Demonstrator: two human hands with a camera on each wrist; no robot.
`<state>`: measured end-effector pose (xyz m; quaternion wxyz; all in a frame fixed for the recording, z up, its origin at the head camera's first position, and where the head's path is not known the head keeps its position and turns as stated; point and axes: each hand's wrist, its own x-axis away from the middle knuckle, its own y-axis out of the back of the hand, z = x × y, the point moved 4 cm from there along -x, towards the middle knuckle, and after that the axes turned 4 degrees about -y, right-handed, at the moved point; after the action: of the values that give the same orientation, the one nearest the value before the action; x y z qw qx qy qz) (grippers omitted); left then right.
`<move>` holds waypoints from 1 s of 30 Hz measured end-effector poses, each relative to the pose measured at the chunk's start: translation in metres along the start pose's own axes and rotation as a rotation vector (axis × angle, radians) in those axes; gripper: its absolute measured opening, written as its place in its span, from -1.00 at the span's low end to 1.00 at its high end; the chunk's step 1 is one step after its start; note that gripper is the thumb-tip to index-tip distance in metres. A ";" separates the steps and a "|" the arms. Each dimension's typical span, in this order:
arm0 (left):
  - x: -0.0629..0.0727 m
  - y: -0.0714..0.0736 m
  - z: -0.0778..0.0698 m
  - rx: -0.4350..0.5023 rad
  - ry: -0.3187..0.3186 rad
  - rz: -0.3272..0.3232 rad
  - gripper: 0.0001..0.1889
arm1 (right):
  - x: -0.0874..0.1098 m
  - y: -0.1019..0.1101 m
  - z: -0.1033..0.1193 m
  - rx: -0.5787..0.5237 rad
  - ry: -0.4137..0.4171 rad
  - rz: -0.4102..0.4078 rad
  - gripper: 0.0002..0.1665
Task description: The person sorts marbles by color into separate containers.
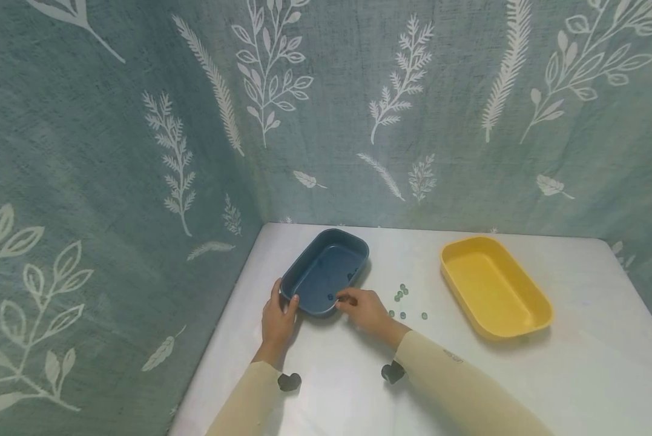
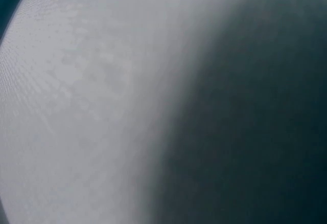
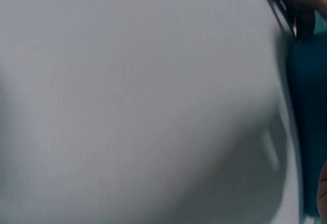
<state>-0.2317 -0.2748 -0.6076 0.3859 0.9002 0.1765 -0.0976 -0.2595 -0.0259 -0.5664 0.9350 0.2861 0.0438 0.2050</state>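
Observation:
A dark blue tray sits on the white table at the left. My left hand grips its near left corner, thumb by the near rim and fingers along the outer side. My right hand is at the near right rim with its fingers curled; I cannot tell whether they pinch anything. Close by its fingertips, a small dark bead lies inside the tray, and another bead lies farther back. The right wrist view catches the tray's side; the left wrist view is blurred.
Several small green glass beads lie scattered on the white table between the trays. A yellow tray stands to the right. Patterned green cloth rises behind the table and along its left side.

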 end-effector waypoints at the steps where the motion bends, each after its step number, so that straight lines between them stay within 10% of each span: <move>1: 0.000 0.000 0.000 0.002 -0.004 -0.006 -0.32 | 0.000 0.005 -0.002 0.013 -0.005 -0.008 -0.64; 30: 0.001 0.001 -0.004 0.005 0.010 -0.009 -0.30 | 0.019 0.102 -0.065 0.163 -0.172 -0.086 -0.58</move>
<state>-0.2307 -0.2720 -0.6046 0.3825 0.9008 0.1823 -0.0955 -0.2916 0.0915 -0.5634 0.9168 0.3756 -0.0078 0.1351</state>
